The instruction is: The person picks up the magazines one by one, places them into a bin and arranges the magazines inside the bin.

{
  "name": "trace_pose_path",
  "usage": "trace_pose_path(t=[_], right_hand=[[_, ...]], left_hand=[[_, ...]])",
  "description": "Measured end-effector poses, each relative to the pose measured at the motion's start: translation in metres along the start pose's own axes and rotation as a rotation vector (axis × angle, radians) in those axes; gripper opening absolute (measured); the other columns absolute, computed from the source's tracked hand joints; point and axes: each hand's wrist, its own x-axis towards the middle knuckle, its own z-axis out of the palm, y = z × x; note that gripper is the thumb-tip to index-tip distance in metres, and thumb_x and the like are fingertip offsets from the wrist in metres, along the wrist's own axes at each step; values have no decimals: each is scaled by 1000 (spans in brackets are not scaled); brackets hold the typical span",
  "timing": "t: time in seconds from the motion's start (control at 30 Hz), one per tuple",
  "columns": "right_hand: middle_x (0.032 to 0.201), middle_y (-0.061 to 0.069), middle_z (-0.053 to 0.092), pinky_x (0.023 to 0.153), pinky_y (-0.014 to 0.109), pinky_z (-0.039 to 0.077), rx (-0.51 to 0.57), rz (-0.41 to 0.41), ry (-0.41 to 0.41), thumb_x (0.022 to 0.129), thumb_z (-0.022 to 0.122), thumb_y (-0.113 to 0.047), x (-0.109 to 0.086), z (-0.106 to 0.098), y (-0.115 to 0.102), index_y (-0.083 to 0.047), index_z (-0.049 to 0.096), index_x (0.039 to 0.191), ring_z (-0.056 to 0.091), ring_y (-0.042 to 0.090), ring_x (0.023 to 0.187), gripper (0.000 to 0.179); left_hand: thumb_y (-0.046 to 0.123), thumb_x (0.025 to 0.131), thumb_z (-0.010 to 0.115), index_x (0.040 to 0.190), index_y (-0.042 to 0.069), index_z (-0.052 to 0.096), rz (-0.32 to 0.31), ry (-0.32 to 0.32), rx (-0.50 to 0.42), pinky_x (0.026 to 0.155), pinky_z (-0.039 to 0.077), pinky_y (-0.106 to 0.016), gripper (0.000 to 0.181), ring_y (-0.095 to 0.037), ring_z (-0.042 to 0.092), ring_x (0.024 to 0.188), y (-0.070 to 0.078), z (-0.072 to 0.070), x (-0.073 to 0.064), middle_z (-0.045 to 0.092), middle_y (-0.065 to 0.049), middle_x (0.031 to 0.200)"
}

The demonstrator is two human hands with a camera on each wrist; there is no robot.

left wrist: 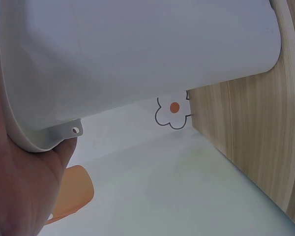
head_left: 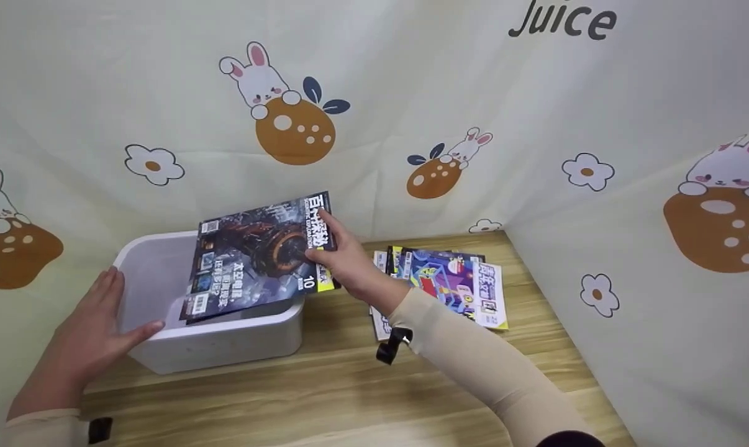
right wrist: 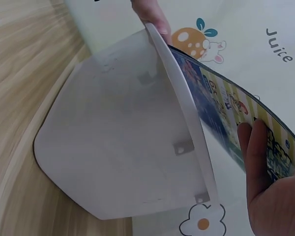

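Note:
My right hand (head_left: 353,264) holds a dark science magazine (head_left: 256,248) by its right side, thumb on the front cover. In the right wrist view, its fingers spread beneath, against the yellow-striped back cover (right wrist: 226,98). The magazine slants over the mouth of a white plastic bin (head_left: 225,347), its lower left end reaching inside the rim; a second dark edge shows along that end. With my left hand (head_left: 89,338) I grip the bin's left corner, fingers over the rim and thumb along the front edge. The left wrist view shows that hand (left wrist: 27,182) right at the rim.
Right of the bin lies a loose stack of several colourful magazines (head_left: 440,282) on the wood-grain table (head_left: 256,403). A pale curtain (head_left: 374,124) printed with rabbits and flowers hangs close behind the bin and along the right side.

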Motion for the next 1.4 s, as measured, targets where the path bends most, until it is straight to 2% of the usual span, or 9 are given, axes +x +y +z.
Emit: trace_pose_path(t=[0.23,0.3,0.47,0.6,0.77,0.83,1.0,1.2,1.4], right_hand=[[151,16,61,99,34,64,-43,-19,-9,93,77,9,2,16,3,-22,39,174,74,25,112,95],[160,15,56,107,33,60,-71,-20,-9,93,78,7,3,21,4,-23,39,174,70,25,124,95],[168,15,48,110,34,57,-71,-21,11,92,79,7,3,37,6,-24,41,173,64,25,132,94],[164,14,52,102,34,62,-41,-3,19,92,79,7,2,48,6,-27,42,173,69,23,121,95],[166,12,52,108,32,58,-44,-5,46,92,79,9,4,60,7,-26,44,171,67,22,126,94],[168,11,50,110,31,56,-58,-1,62,91,80,9,5,65,8,-26,45,171,65,21,129,94],[163,12,54,105,32,59,-83,6,93,89,81,9,7,76,9,-26,48,169,69,22,122,93],[166,8,52,112,28,52,-116,-22,103,89,82,7,8,86,10,-25,50,167,64,16,125,90],[152,9,62,102,29,59,-81,-3,101,88,81,9,9,93,13,-24,50,167,69,17,112,90]], left_hand=[[64,98,72,171,-11,3,-8,0,1,123,11,-84,125,-54,-2,166,0,-1,0,1,-39,177],[63,98,73,171,-11,3,-6,3,-1,122,12,-85,125,-54,-2,166,-1,-1,0,2,-39,177],[63,98,73,171,-10,3,-10,3,1,121,13,-86,125,-53,-3,167,-1,0,-1,1,-38,178],[63,99,72,171,-11,3,-6,-2,-3,123,11,-84,124,-53,-3,167,-2,2,-1,0,-37,178],[60,99,73,171,-12,4,15,8,-10,128,6,-78,122,-51,-4,167,-4,1,0,1,-37,178],[60,99,73,171,-12,5,17,10,-9,127,7,-79,123,-52,-3,167,-4,1,0,2,-37,178],[62,99,73,171,-11,3,10,-4,-10,126,7,-81,123,-53,-3,167,-4,0,2,0,-36,179],[62,100,72,171,-10,1,7,-21,-5,126,6,-81,124,-52,-7,167,-3,-1,1,-3,-36,178],[62,100,72,171,-10,1,6,-21,-3,124,8,-83,123,-53,-5,167,-4,0,1,-2,-36,178]])
